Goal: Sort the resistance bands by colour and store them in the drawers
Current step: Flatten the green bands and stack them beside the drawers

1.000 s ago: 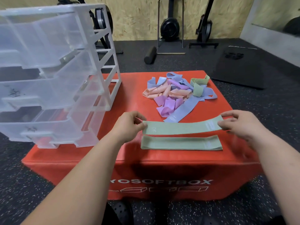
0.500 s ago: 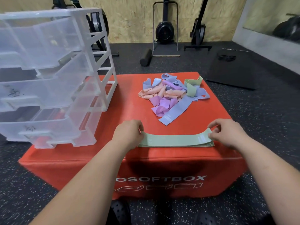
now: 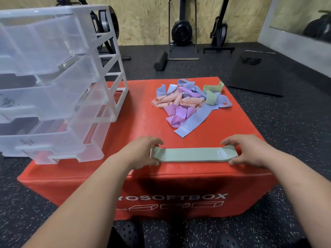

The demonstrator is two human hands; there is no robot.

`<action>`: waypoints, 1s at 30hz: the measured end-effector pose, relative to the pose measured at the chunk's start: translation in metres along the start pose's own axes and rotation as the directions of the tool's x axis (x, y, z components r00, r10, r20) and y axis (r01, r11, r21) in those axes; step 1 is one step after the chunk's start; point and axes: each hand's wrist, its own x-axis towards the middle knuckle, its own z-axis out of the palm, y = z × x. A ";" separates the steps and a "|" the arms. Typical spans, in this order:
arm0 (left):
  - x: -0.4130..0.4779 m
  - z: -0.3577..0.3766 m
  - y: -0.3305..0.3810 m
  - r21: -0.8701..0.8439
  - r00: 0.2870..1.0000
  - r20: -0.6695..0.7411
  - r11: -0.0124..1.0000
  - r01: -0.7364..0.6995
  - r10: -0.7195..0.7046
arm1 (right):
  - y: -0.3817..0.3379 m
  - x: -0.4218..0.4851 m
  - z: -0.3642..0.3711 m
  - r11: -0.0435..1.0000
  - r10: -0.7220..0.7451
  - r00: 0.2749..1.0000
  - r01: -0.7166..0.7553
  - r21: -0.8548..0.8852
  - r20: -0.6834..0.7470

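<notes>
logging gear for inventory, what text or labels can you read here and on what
"OSOFTBOX", white, on the red box front; earlier letters hidden.
Small white print on the green bands: too blurred to read.
Small print on the blue band: too blurred.
Black scribbles on two drawers: illegible.

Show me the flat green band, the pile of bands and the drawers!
flat green band [image 3: 194, 154], head view, middle of its top.
pile of bands [image 3: 179, 113], head view, purple band near its middle.
drawers [image 3: 44, 101], head view, one drawer's clear front wall.
</notes>
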 end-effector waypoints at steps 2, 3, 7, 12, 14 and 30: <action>-0.001 0.000 0.000 0.023 1.000 -0.023 1.000 0.000 0.001 | 0.000 0.004 0.003 0.999 -0.017 1.000 0.016 -0.039 -0.010; -0.001 0.000 -0.001 0.026 0.999 -0.032 1.000 0.001 0.000 | 0.000 0.007 0.004 0.998 -0.025 1.000 0.024 -0.055 -0.016; -0.003 0.000 -0.002 -0.010 0.999 -0.046 1.000 0.015 -0.015 | 0.000 0.011 0.004 0.999 -0.013 1.000 0.013 -0.050 -0.003; -0.002 0.000 -0.003 0.010 0.999 -0.053 1.000 0.011 -0.010 | 0.000 0.012 0.005 0.996 -0.024 1.000 0.022 -0.081 -0.015; -0.001 0.001 -0.003 0.040 0.999 -0.045 0.999 0.001 0.001 | -0.003 0.013 0.006 0.991 -0.029 0.999 0.025 -0.133 -0.029; 0.042 0.003 0.024 -0.061 0.983 -0.183 0.998 -0.001 -0.010 | -0.033 0.031 -0.004 0.998 0.046 0.966 -0.031 0.062 -0.253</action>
